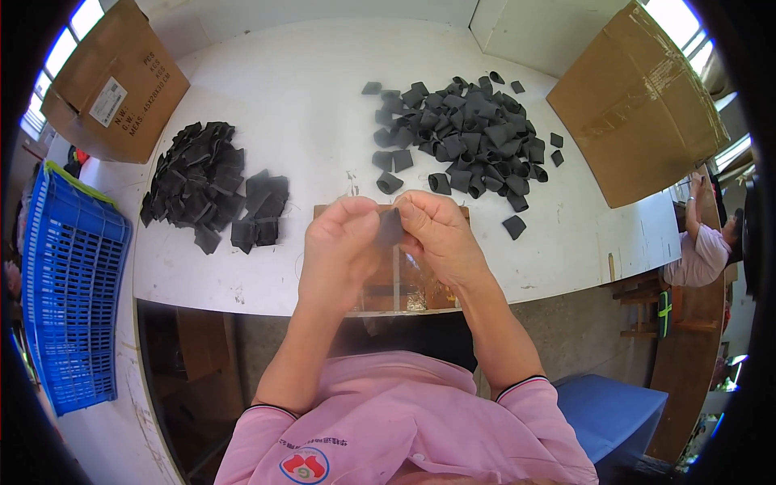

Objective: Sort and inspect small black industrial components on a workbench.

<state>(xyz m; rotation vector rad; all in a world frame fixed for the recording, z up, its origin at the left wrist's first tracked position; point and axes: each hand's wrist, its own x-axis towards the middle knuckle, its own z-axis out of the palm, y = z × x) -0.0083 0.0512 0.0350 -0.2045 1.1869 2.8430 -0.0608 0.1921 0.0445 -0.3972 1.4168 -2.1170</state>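
both hands meet above the near edge of the white table (pixel 307 105), and between them they pinch one small black piece (pixel 390 228), a dark flat-looking bit of material like those in the heaps beyond. the left hand (pixel 338 246) has its thumb and forefinger closed on the piece's left side, the other fingers curled in under the palm; the right hand (pixel 436 234) grips the right side the same way, thumb on top and fingertips pressed in from behind. the piece stands roughly upright between the fingertips, its long axis running up and down in the view, upper end toward the far side of the table; most of its lower part is hidden by the fingers, so its full outline cannot be told. just beneath the hands, at the table's near edge, sits a small wooden fixture (pixel 396 283) with an upright slat. to the left on the table lies a pile of flat black pieces (pixel 202 182), loosely stacked, with a few square ones at its right side. to the right and farther off is a wider scatter of curled black pieces (pixel 465 133), many rolled into short open tubes, some strays lying apart from it. a cardboard box (pixel 113 81) stands at the far left corner, another cardboard box (pixel 638 105) at the far right, and a blue plastic crate (pixel 69 291) sits beside the table on the left. another person (pixel 703 246) is at the right rim.
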